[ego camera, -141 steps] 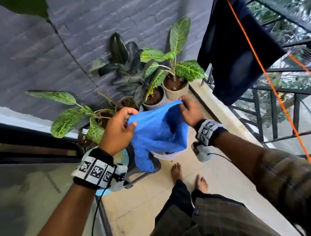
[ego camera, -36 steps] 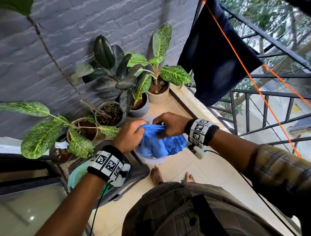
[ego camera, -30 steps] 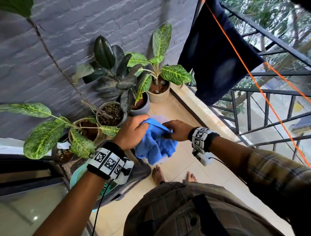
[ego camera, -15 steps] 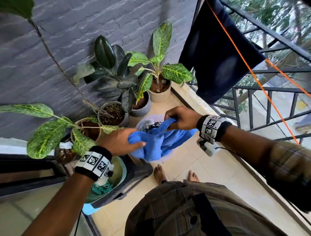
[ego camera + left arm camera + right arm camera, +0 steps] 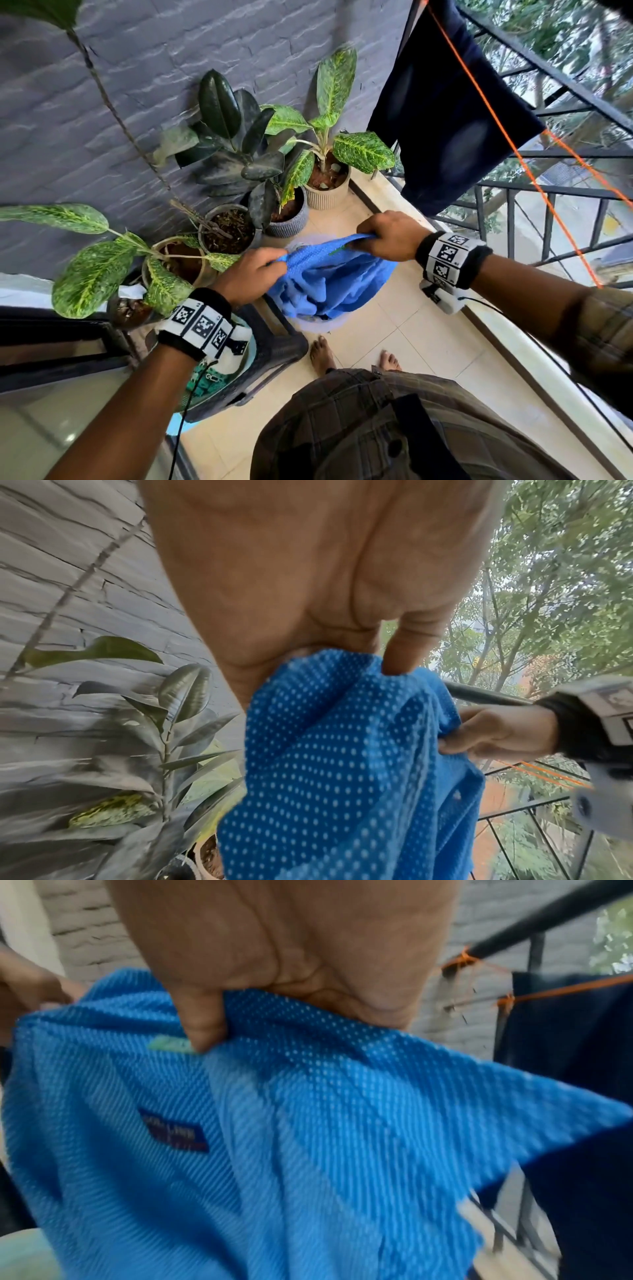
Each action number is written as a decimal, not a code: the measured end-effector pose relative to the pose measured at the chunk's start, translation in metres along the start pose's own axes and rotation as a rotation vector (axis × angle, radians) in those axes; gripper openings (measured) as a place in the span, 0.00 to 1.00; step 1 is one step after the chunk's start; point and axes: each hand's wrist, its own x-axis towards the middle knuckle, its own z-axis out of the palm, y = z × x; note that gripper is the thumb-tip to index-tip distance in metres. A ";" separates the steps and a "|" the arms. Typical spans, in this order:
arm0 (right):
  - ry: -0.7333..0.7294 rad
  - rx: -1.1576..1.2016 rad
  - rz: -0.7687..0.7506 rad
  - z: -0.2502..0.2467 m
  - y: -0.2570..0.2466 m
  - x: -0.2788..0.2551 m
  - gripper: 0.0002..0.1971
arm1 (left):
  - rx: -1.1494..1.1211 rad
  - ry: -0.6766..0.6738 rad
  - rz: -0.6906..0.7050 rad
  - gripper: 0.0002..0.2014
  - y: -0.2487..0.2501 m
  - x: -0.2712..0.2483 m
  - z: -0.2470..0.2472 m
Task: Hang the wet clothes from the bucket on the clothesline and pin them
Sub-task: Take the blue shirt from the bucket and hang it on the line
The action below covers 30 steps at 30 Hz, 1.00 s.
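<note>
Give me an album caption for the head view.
Both hands, left hand and right hand, stretch a blue cloth near the orange line.

Soft even daylight from the open railing side, wide-angle bending at edges, wrist views motion-blurred

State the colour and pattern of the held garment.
Bright blue garment with small white dots; clearest in the left wrist view.

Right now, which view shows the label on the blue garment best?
Right wrist: the dark label lies in plain view on the blue garment, though its text is blurred. Head and left wrist views show the garment, but no label.
</note>
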 end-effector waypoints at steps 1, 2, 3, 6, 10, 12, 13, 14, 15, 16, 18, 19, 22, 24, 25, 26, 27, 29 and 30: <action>0.005 0.068 0.025 0.006 0.004 0.001 0.24 | -0.003 0.010 0.008 0.15 -0.001 0.001 -0.003; 0.004 0.117 0.051 0.011 0.006 0.001 0.26 | -0.006 0.027 0.019 0.14 -0.002 0.001 -0.004; -0.019 0.147 0.061 0.013 0.007 0.001 0.27 | -0.028 0.033 0.025 0.12 -0.002 0.002 -0.005; -0.236 0.290 0.021 0.016 0.009 -0.002 0.22 | -0.174 0.034 0.006 0.10 -0.005 0.001 -0.003; -0.354 0.071 -0.059 0.026 0.025 -0.011 0.19 | -0.245 0.084 -0.016 0.14 -0.006 -0.004 -0.005; -0.256 -0.132 -0.042 0.028 0.034 -0.011 0.17 | -0.150 0.064 -0.005 0.11 -0.007 -0.006 -0.005; -0.199 -0.170 -0.038 0.027 0.038 -0.011 0.16 | -0.046 0.027 0.016 0.15 -0.008 -0.007 -0.005; -0.150 -0.162 -0.042 0.025 0.042 -0.011 0.16 | 0.071 -0.017 0.038 0.18 -0.010 -0.008 -0.005; -0.115 -0.137 -0.044 0.021 0.045 -0.011 0.16 | 0.184 -0.042 0.052 0.20 -0.012 -0.010 -0.005; -0.083 -0.101 -0.043 0.017 0.047 -0.013 0.16 | 0.269 -0.049 0.052 0.21 -0.016 -0.010 -0.007; -0.037 0.001 0.003 0.008 0.054 -0.017 0.16 | 0.330 -0.030 0.033 0.25 -0.020 -0.013 -0.013; -0.032 0.068 0.029 0.002 0.058 -0.020 0.15 | 0.327 -0.027 0.033 0.26 -0.022 -0.013 -0.017; -0.022 0.248 0.010 -0.022 0.062 -0.029 0.17 | 0.082 -0.060 0.065 0.28 -0.018 -0.012 -0.028; 0.023 0.315 -0.050 -0.043 0.059 -0.038 0.18 | -0.036 -0.056 0.079 0.26 -0.011 -0.010 -0.037; 0.056 0.326 -0.078 -0.056 0.057 -0.045 0.19 | -0.020 -0.047 0.098 0.24 -0.007 -0.009 -0.042; 0.089 0.336 -0.102 -0.069 0.054 -0.052 0.19 | 0.019 -0.041 0.118 0.22 -0.004 -0.006 -0.045; 0.124 0.350 -0.118 -0.084 0.051 -0.060 0.19 | 0.065 -0.032 0.136 0.21 0.001 -0.004 -0.049; 0.183 0.412 -0.130 -0.111 0.045 -0.078 0.19 | 0.098 0.033 0.173 0.20 0.014 0.000 -0.055; 0.203 0.467 -0.128 -0.122 0.045 -0.088 0.19 | 0.111 0.082 0.215 0.22 0.021 0.003 -0.058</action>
